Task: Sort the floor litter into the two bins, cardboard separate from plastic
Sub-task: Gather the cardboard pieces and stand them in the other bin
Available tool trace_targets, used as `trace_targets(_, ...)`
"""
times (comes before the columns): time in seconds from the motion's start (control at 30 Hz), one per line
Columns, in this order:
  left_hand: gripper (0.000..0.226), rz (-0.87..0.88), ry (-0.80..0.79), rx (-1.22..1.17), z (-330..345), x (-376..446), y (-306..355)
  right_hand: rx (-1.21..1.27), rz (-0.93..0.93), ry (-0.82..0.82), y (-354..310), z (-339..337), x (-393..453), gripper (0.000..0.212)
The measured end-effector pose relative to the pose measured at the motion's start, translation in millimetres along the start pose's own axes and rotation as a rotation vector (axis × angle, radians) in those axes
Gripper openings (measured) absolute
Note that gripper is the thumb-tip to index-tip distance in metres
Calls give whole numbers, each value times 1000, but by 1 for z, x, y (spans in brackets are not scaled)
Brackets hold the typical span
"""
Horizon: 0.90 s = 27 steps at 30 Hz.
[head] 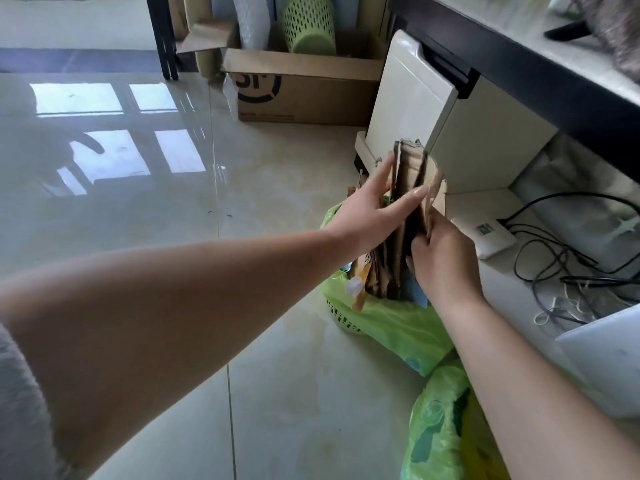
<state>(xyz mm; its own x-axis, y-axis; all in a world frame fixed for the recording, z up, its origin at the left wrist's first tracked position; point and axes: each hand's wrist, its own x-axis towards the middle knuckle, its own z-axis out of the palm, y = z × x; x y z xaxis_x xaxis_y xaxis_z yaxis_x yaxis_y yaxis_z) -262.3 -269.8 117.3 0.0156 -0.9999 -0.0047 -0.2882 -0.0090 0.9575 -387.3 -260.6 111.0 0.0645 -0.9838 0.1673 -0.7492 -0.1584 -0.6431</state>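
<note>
A bundle of flattened cardboard pieces (408,216) stands upright in a green bin lined with a green plastic bag (391,323). My left hand (372,209) lies flat against the bundle's left side, fingers spread. My right hand (443,258) grips the bundle's right edge low down. A second green bag-lined bin (440,427) sits nearer to me at the bottom right; its contents are hidden.
A large brown cardboard box (304,91) with a green basket (308,22) inside stands at the back by a black table leg (162,39). A white cabinet (415,98), cables (568,265) and a white adapter (485,237) lie at the right under a dark-edged desk.
</note>
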Motion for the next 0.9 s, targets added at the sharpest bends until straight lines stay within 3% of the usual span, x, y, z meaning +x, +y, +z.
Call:
trace_targets(0.07, 89, -3, 19, -88, 1, 4, 4, -15, -2, -16, 1, 6, 2, 39)
trace_targets(0.23, 72, -14, 6, -165, -4, 12, 8, -173, -55, -56, 6, 26, 11, 36)
trace_targets(0.47, 67, 47, -54, 301, 0, 11, -17, -183, 15, -234, 27, 56, -1, 35)
trace_targets(0.63, 66, 81, 30, 269, -7, 6, -25, -36, 67, -335, 26, 48, 1, 58)
trace_targets(0.8, 51, 70, 60, 173, -16, -6, -17, 73, 97, -156, 25, 46, -18, 59)
trace_targets(0.9, 54, 61, 48, 160, -20, -20, -20, 115, 112, -60, 13, 40, -40, 61)
